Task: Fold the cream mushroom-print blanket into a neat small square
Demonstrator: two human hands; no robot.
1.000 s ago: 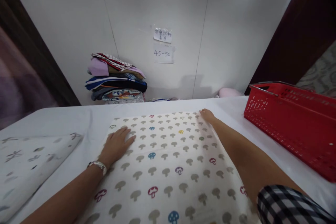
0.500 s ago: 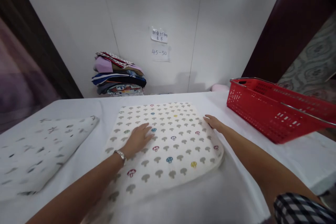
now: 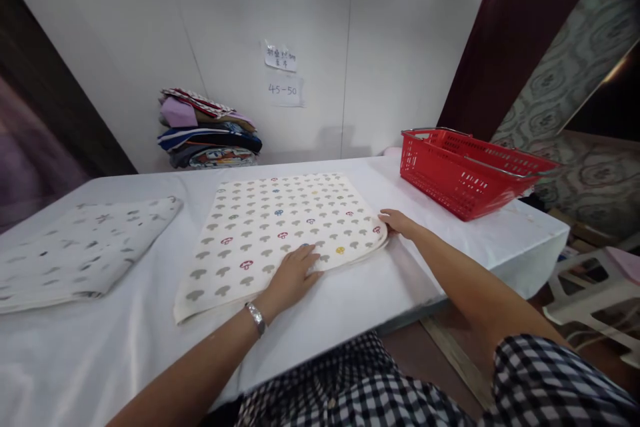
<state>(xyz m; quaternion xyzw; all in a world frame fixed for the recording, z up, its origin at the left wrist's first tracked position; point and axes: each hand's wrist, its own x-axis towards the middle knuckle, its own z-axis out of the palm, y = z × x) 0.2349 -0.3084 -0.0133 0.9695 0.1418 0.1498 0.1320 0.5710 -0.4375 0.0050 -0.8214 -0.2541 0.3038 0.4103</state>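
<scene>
A folded cream cloth with a mushroom print (image 3: 280,227) lies flat on the white-covered table (image 3: 125,347). My left hand (image 3: 294,273), with a silver watch on the wrist, rests palm down on the cloth's near edge, fingers spread. My right hand (image 3: 396,221) touches the cloth's near right corner with its fingertips. Neither hand holds anything.
A second folded white cloth with grey marks (image 3: 80,253) lies at the left. A red plastic basket (image 3: 465,170) stands at the table's far right. A stack of folded fabrics (image 3: 207,130) sits against the white wall, under two paper notes (image 3: 283,73). A white stool (image 3: 595,287) stands at the right.
Both hands slid back along the mushroom cloth from its far edge to its near edge. The view pulled away from the table, showing its front edge and the floor at the right.
</scene>
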